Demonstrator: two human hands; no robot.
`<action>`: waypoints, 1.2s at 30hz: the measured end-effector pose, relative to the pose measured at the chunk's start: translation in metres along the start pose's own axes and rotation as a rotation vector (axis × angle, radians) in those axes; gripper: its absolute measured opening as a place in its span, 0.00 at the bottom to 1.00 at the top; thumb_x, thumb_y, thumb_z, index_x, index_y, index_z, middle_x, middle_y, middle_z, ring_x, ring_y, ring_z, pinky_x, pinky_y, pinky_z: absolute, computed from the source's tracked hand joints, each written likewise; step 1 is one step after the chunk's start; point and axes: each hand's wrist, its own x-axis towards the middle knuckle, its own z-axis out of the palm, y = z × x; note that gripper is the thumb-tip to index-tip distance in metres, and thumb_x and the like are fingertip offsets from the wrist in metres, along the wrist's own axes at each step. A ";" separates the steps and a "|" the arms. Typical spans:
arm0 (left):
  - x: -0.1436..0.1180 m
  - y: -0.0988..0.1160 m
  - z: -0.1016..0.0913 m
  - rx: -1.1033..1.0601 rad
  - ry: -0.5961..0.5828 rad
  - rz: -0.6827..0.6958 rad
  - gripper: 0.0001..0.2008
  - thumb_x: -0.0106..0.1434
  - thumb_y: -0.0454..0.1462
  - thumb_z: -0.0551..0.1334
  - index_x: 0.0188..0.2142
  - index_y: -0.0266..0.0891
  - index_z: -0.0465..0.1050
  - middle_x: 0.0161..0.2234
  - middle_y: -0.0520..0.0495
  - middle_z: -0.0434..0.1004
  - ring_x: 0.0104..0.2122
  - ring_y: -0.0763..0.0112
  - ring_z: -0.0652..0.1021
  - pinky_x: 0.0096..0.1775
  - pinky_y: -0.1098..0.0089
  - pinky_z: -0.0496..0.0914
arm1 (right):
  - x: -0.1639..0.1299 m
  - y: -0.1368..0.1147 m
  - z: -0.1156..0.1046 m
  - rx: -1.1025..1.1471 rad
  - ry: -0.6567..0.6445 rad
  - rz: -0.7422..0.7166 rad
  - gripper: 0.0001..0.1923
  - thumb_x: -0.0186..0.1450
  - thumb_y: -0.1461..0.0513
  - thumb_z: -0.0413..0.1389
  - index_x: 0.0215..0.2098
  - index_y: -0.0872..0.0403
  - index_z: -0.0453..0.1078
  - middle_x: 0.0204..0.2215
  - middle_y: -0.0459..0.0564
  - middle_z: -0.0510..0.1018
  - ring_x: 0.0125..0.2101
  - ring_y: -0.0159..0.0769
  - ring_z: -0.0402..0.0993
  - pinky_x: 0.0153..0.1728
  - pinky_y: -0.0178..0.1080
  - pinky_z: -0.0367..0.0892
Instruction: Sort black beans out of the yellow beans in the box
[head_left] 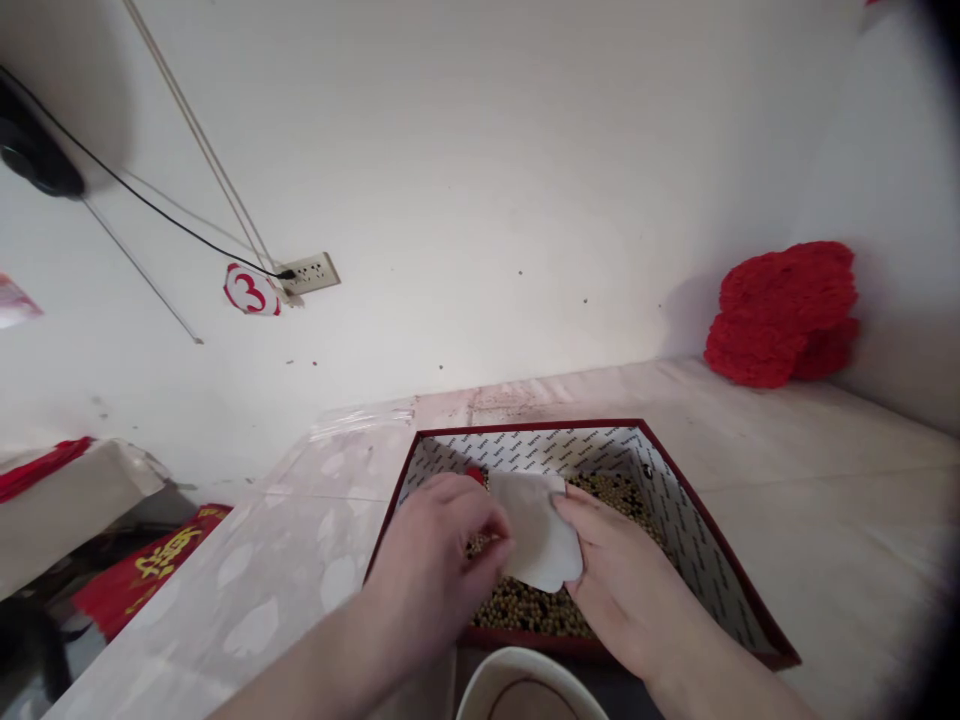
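Over the box of beans, we hold a white sheet between both hands: left hand pinching its left edge, right hand gripping the right. Beans remain spread in the box; the bowl near us looks unfilled, so we judge the work early

A red "3" stands on a round white sticker on the wall, just beside the socket; gold characters on the red paper at lower left, unreadable; the box lining carries tiny repeated print, too small to read.
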 end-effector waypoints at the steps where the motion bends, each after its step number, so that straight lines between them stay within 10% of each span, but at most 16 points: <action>1: -0.002 0.006 0.004 -0.024 0.054 0.059 0.04 0.58 0.31 0.59 0.28 0.40 0.69 0.30 0.52 0.73 0.34 0.70 0.71 0.38 0.68 0.65 | -0.001 0.001 0.001 -0.002 -0.028 0.002 0.09 0.52 0.63 0.59 0.33 0.48 0.70 0.27 0.43 0.77 0.27 0.35 0.71 0.22 0.35 0.59; 14: 0.006 0.005 0.030 0.203 0.111 0.203 0.09 0.62 0.32 0.57 0.25 0.38 0.66 0.27 0.50 0.70 0.32 0.66 0.68 0.36 0.63 0.63 | 0.000 0.003 0.002 0.064 -0.079 -0.035 0.09 0.49 0.64 0.63 0.27 0.52 0.69 0.22 0.41 0.73 0.21 0.27 0.65 0.22 0.30 0.59; 28: 0.011 0.001 0.019 0.226 0.201 -0.009 0.08 0.61 0.32 0.57 0.25 0.38 0.66 0.27 0.48 0.70 0.31 0.66 0.69 0.36 0.63 0.64 | -0.005 0.005 0.004 -0.028 -0.118 -0.009 0.08 0.53 0.63 0.60 0.32 0.53 0.69 0.24 0.44 0.76 0.25 0.30 0.70 0.23 0.31 0.60; 33: -0.021 0.008 0.006 0.017 0.234 0.089 0.09 0.60 0.31 0.56 0.24 0.39 0.66 0.25 0.49 0.69 0.28 0.68 0.70 0.29 0.66 0.65 | 0.004 0.004 -0.002 -0.058 0.046 -0.127 0.10 0.54 0.60 0.59 0.34 0.51 0.68 0.30 0.46 0.77 0.31 0.37 0.73 0.26 0.35 0.64; 36: -0.057 0.019 0.008 -0.066 0.006 0.284 0.09 0.64 0.33 0.55 0.27 0.43 0.69 0.27 0.50 0.72 0.28 0.70 0.72 0.31 0.68 0.69 | 0.010 0.003 -0.013 -0.214 0.136 -0.306 0.06 0.57 0.58 0.52 0.34 0.47 0.68 0.31 0.46 0.77 0.32 0.40 0.73 0.27 0.38 0.65</action>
